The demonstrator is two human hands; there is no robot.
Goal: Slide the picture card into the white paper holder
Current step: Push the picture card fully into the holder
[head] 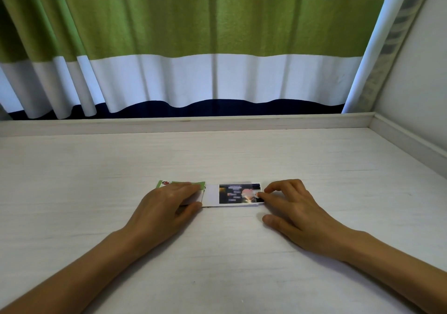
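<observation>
- My left hand (167, 201) lies flat over the white paper holder (193, 194), fingers on top and thumb along its near edge, so that grip is closed on the holder and pins it to the worktop (217, 253).
- The holder sits near the middle of the worktop, close to me; a green strip runs along its far edge and most of its white face is hidden under my hand.
- The picture card (238, 194) lies flat just to the right of the holder, its left end at the holder's open right end.
- My right hand (292, 207) is at the card's right end: fingertips (260, 195) rest on that end, the thumb lies apart on the worktop nearer to me, so this grip is open, pressing rather than pinching.
- Done so far, as I judge it: holder steadied, card lined up with the opening, and perhaps the leading edge started inside. I cannot tell how far the left end is tucked in.
- Left to do: nearly the whole printed face of the card shows outside the holder, so most of the slide to the left remains.
- The card looks slightly blurred.
</observation>
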